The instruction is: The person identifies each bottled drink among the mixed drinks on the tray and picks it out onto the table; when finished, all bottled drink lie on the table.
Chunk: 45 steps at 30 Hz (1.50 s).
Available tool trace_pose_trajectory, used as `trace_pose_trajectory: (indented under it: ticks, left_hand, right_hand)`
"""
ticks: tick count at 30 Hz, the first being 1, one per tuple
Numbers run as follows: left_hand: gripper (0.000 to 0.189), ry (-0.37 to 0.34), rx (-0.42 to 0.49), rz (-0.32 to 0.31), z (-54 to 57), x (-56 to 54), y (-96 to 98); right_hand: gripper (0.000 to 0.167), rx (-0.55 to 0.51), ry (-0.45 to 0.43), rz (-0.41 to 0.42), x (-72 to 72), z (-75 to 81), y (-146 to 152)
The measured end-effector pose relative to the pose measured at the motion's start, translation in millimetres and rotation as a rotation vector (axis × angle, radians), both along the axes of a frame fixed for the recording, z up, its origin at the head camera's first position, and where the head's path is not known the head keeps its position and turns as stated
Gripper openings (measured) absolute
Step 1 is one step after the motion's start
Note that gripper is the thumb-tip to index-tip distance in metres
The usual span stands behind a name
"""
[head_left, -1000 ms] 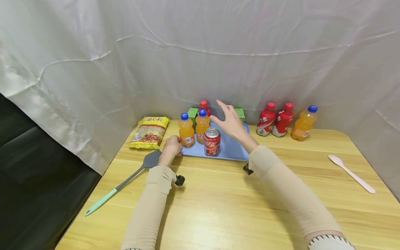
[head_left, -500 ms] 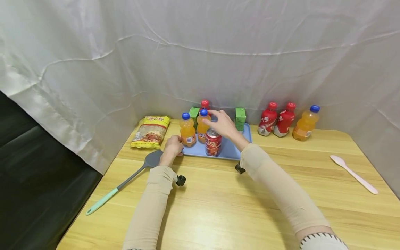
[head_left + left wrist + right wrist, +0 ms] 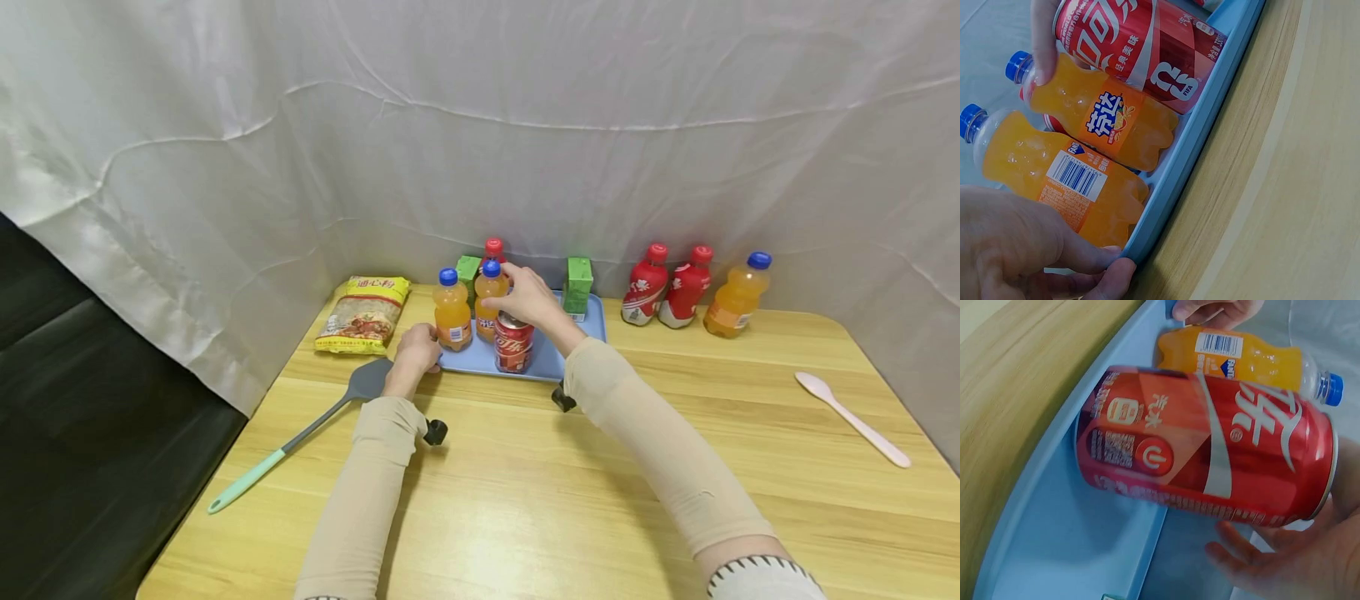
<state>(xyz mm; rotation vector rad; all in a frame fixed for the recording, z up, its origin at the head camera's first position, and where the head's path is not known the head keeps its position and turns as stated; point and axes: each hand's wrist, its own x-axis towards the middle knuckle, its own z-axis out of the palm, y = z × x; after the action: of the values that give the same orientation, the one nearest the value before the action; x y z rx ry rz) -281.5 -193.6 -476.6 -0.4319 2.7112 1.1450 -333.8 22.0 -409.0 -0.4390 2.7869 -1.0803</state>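
Note:
In the head view, a blue tray holds two orange soda bottles and a cola can, all upright. My left hand pinches the tray's left front corner between thumb and fingers, beside the left orange soda bottle. Reaching over the can, my right hand grips the upper part of the second orange soda bottle, thumb on its near side; its other fingers are partly hidden. The can fills much of the right wrist view, in front of that hand's spread lower fingers.
Green cartons and a red-capped bottle stand at the tray's back. Two red bottles and another orange bottle stand at right. A pasta bag, a spatula and a pink spoon lie about.
My right hand has come left and down from above the tray's middle to the second orange soda bottle. The left hand stays at the tray's corner.

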Motion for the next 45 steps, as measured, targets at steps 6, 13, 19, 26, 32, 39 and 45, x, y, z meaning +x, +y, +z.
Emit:
trace_pose_trajectory:
  ticks: [6,13,19,26,32,39,45]
  left_hand:
    - [0.036,-0.001,-0.006,0.005,-1.7,-1.5,0.7]
    - [0.039,-0.005,-0.003,-0.012,-2.8,-0.5,-0.7]
    - [0.040,-0.002,-0.006,-0.004,1.8,-0.7,-1.5]
    - [0.042,-0.002,-0.018,-0.010,3.1,2.5,0.2]
    - [0.042,-0.009,-0.011,-0.019,3.3,4.9,0.5]
    - [0.034,0.014,0.002,-0.018,3.9,5.1,0.7]
    - [0.038,0.008,-0.003,-0.021,4.0,6.6,0.5]
  right_hand:
    - [0.083,0.061,0.065,-0.056,-0.2,-3.9,-1]
    - [0.081,-0.010,0.161,-0.101,0.4,-9.5,3]
    - [0.078,-0.126,0.249,-0.122,5.6,5.1,8]
    - [0.068,-0.328,0.371,-0.146,9.6,13.5,24]
    - [0.065,-0.387,0.435,-0.201,9.5,17.8,43]
    - [0.065,-0.433,0.451,-0.228,15.2,25.3,63]
    - [0.066,-0.463,0.403,-0.234,28.6,30.9,79]
